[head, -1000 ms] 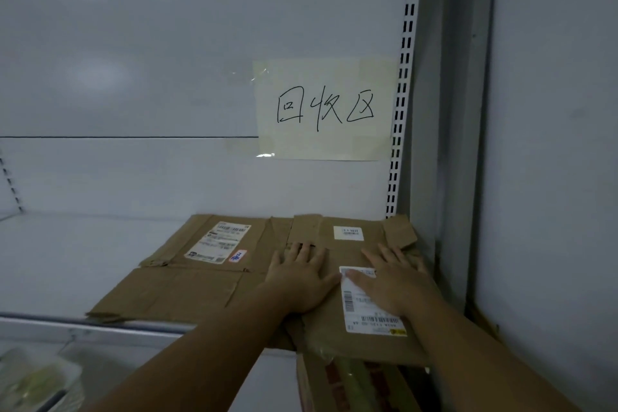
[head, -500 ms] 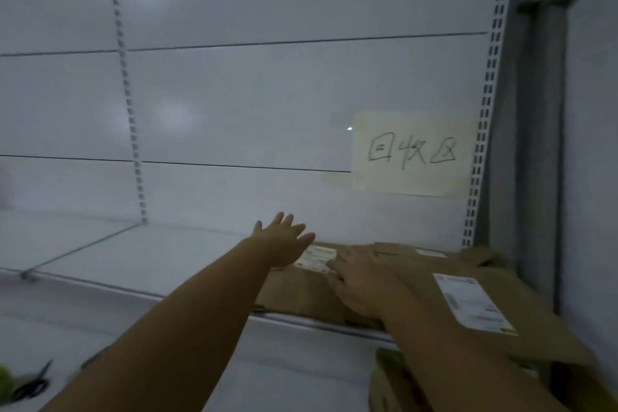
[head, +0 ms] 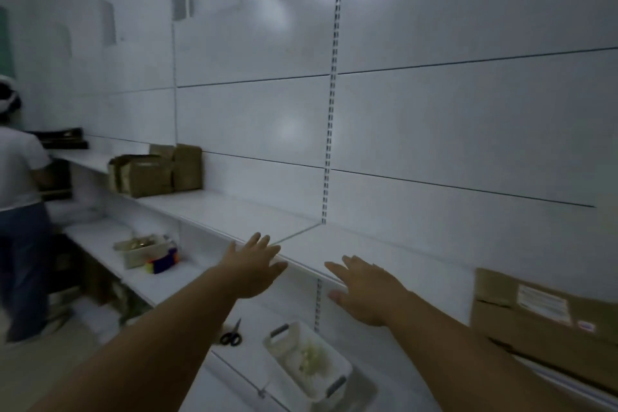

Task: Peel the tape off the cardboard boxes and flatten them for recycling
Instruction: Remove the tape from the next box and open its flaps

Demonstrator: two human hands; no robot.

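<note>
Flattened brown cardboard point(head: 548, 321) with a white label lies on the white shelf point(head: 351, 244) at the far right. Several unflattened cardboard boxes point(head: 157, 170) stand on the same shelf far to the left. My left hand point(head: 252, 266) hovers over the shelf's front edge, fingers spread and empty. My right hand point(head: 363, 286) is held out beside it, fingers straight, holding nothing, well left of the flattened cardboard.
On the lower shelf lie black-handled scissors point(head: 231, 334) and a white bin point(head: 309, 358) with pale scraps. Further left sit a small tray point(head: 143, 247) and a colourful block point(head: 164, 262). A person in a white shirt point(head: 16, 204) stands at far left.
My view has swung left along the shelf. Both hands lifted off the flattened cardboard and moved left; the cardboard and wall sign slid to the right, the sign out of view.
</note>
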